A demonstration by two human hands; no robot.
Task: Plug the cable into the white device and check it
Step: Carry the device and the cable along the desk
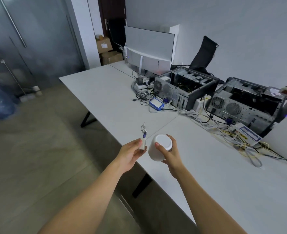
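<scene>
White tabletop [115,92] fills the room's middle, with two open computer cases [184,88] and tangled wires at its far side. Near the front edge, the right hand [170,153] is wrapped around the white device [159,146], a rounded cylinder lifted off the table, probably so its socket can be found. Its long axis is tilted, with the flat end facing up toward the camera. The left hand [131,152] is closed on a small white adapter [143,144], just beside the device but not touching. The cable [143,128], coiled and short, points up and away. Plugging is not yet done.
</scene>
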